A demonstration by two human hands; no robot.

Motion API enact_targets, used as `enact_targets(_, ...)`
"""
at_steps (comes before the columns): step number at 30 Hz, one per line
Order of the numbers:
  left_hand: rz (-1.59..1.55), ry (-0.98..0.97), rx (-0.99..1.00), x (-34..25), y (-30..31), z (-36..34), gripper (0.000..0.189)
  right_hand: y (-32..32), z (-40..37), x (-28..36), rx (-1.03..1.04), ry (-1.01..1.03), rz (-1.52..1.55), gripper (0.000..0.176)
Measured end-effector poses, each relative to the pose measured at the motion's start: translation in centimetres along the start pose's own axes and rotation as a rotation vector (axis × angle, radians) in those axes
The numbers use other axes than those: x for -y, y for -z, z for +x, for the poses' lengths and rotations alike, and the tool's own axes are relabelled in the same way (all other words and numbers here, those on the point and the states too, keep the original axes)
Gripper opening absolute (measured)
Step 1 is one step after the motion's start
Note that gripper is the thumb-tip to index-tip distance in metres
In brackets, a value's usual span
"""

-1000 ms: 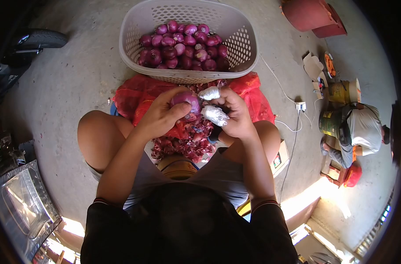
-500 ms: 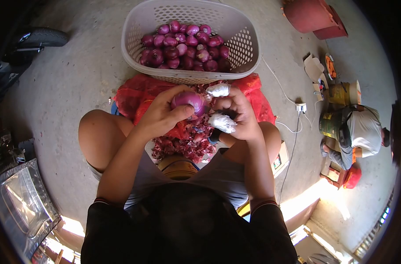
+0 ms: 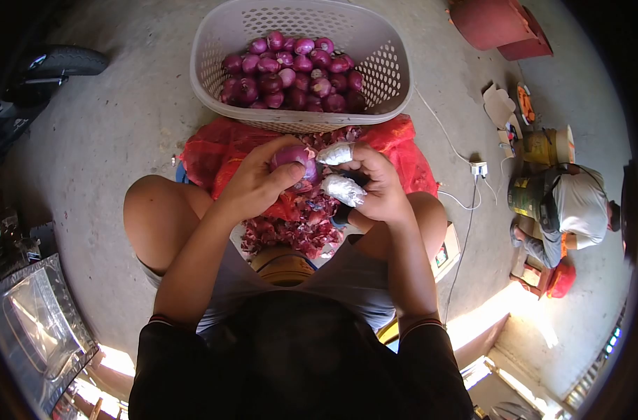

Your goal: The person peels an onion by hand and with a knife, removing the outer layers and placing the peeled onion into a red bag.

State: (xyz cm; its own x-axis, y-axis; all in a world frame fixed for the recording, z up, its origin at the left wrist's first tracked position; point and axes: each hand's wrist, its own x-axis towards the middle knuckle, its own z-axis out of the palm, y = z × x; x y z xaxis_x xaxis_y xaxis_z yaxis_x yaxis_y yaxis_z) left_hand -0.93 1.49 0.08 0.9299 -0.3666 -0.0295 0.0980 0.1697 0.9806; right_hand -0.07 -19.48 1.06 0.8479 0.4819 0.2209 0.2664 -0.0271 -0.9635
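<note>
A red onion [image 3: 285, 159] sits in my left hand [image 3: 254, 183], with the thumb pressed across its near side and the fingers curled round it. My right hand [image 3: 383, 187] is close on the onion's right side, its thumb and index finger apart. Silvery-white wrapping [image 3: 343, 190] covers both of those digits, and the wrapped index tip is right at the onion's end. Beneath the hands, loose onion skins [image 3: 298, 236] lie heaped over red mesh sacks [image 3: 217, 150]. Just beyond stands a grey plastic basket [image 3: 396, 105], partly filled with red onions [image 3: 291, 73].
Between my knees is a yellowish container [image 3: 282, 269]. On the right, a person [image 3: 578, 206] bends beside buckets [image 3: 543, 147]. A power strip [image 3: 479, 169] with cables lies on the concrete floor. A tyre [image 3: 70, 59] stands at left, a red container [image 3: 494, 24] at upper right.
My right hand's wrapped thumb and index finger have moved left, closer to the onion. My left hand still holds the onion, shifted very slightly left.
</note>
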Motion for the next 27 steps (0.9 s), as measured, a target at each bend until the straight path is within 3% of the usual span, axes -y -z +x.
enact_targets(7,-0.095,-0.045,0.087,-0.6,0.0,0.1,0.027,0.0,-0.4,-0.4,-0.135,-0.091,0.178,0.04)
enact_targets(11,-0.088,-0.056,0.076,-1.3,-0.2,0.2,0.025,0.9,-0.8,0.3,-0.028,-0.074,0.222,0.045)
enact_targets(12,-0.09,-0.057,0.07,-1.4,-0.3,0.2,0.024,0.7,-0.8,0.2,-0.031,-0.04,0.118,0.048)
enact_targets(16,-0.058,0.054,0.025,-1.6,-0.2,0.1,0.026,0.5,-0.1,1.4,0.081,-0.101,-0.003,0.049)
enact_targets(19,-0.051,0.105,-0.004,-1.3,-0.2,0.0,0.028,0.5,-0.1,-0.1,0.047,0.06,-0.007,0.047)
enact_targets(21,-0.059,0.163,-0.011,-1.5,-0.2,0.0,0.029,0.6,-0.1,0.2,0.077,0.015,-0.004,0.047)
enact_targets(27,-0.168,0.291,0.137,-1.5,0.5,0.2,0.03,1.0,-0.6,0.3,0.147,-0.055,0.062,0.053)
